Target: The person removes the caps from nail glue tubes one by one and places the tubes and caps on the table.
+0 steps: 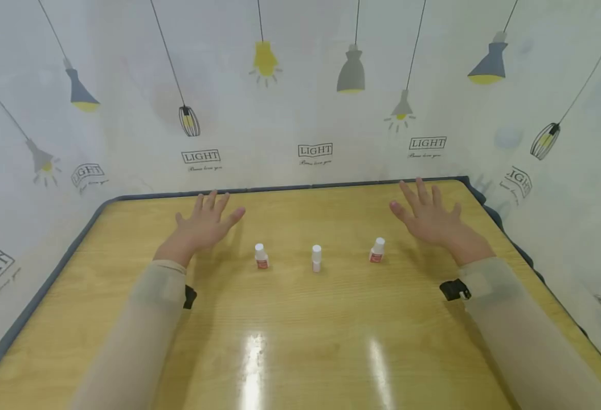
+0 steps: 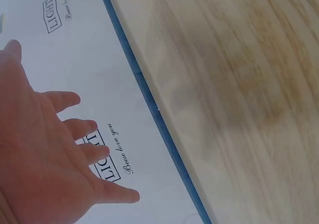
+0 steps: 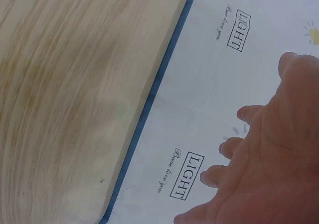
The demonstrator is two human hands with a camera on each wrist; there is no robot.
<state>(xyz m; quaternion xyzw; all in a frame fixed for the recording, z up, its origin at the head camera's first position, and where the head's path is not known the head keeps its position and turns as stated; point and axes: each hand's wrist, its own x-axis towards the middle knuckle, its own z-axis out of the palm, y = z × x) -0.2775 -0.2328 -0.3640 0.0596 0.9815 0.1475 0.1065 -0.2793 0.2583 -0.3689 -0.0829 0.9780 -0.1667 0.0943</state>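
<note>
Three small white bottles stand upright in a row across the middle of the table. The left bottle and the right bottle each carry a red label. Between them, the middle bottle is slimmer and shows a pale pinkish lower part. My left hand hovers up and left of the left bottle, its fingers spread and holding nothing. On the other side, my right hand is spread in the air beyond the right bottle, apart from it. Both wrist views show the bare palms, the left hand and the right hand.
The wooden table has a dark blue-grey edge strip along its back and sides. Behind it rises a pale wall covering printed with lamps and the word LIGHT. A black strap piece sits at my right wrist.
</note>
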